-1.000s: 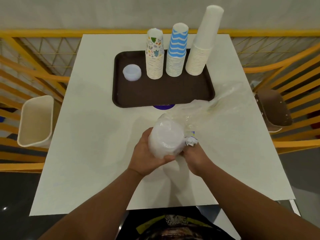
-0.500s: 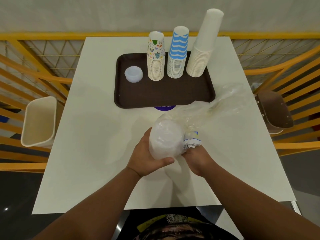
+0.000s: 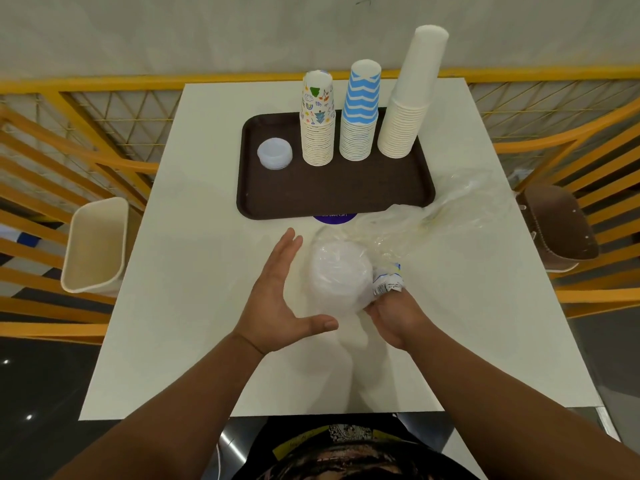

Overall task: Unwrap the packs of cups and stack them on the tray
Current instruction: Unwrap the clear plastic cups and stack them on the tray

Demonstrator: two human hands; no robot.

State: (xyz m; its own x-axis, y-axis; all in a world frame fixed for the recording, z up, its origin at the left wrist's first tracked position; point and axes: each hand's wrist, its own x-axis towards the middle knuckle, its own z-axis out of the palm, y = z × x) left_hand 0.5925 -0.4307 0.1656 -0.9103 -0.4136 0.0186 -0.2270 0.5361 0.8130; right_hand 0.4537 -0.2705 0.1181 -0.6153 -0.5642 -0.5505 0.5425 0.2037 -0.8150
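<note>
A pack of clear plastic cups (image 3: 337, 277) in a transparent wrapper (image 3: 433, 216) is held above the table's middle. My right hand (image 3: 394, 317) grips the pack's near end by the crumpled label. My left hand (image 3: 280, 299) hovers just left of the pack, fingers straight, thumb spread, not touching it. On the brown tray (image 3: 332, 192) stand three stacks: patterned cups (image 3: 318, 123), blue zigzag cups (image 3: 360, 112) and tall plain white cups (image 3: 410, 98). A short stack of clear cups (image 3: 274, 153) sits at the tray's left.
The white table (image 3: 194, 306) is ringed by yellow railings. A cream seat (image 3: 95, 245) is at the left, a brown seat (image 3: 557, 226) at the right. A purple sticker (image 3: 334, 217) shows under the tray's near edge.
My left hand has let go of the pack and opened, moving a little to the left. My right hand still holds the pack.
</note>
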